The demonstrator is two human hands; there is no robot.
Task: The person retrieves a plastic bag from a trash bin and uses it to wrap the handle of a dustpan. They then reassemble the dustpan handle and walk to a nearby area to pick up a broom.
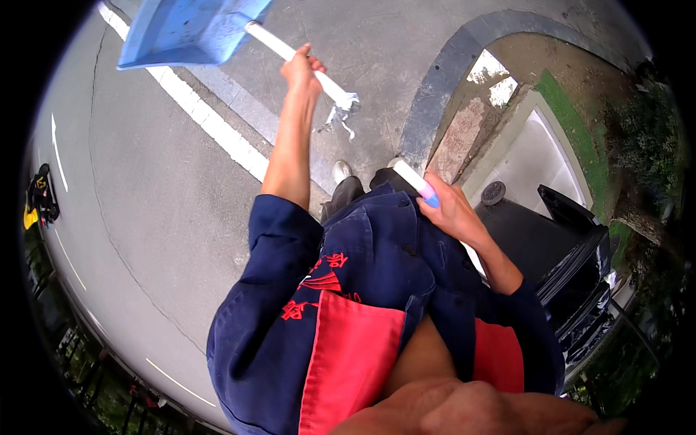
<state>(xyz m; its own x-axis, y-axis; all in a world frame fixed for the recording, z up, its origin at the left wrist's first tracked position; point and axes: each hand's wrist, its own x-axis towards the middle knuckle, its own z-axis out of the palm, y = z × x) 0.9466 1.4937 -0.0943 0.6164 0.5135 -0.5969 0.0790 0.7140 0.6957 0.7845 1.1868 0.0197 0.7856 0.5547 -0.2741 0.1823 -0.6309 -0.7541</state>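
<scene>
My left hand (303, 71) is closed around the white handle of a blue dustpan (190, 32), my arm stretched out ahead and to the left. The dustpan hangs tilted in the air, its far part cut off by the view's top edge. Torn whitish wrapping (341, 116) dangles from the free end of its handle. Close to my right hip, my right hand (453, 209) grips a white pole (412, 176) with a pink and blue section by my fingers. More of the pole shows under my right forearm; its far end is hidden, so its kind is unclear.
A black wheeled bin (529, 235) with its lid up stands close on my right. A curved grey stone kerb (428, 94) borders a planted bed with a green strip (573, 130). A white road line (203, 112) crosses the asphalt (152, 188); a black and yellow vehicle (41, 197) is far left.
</scene>
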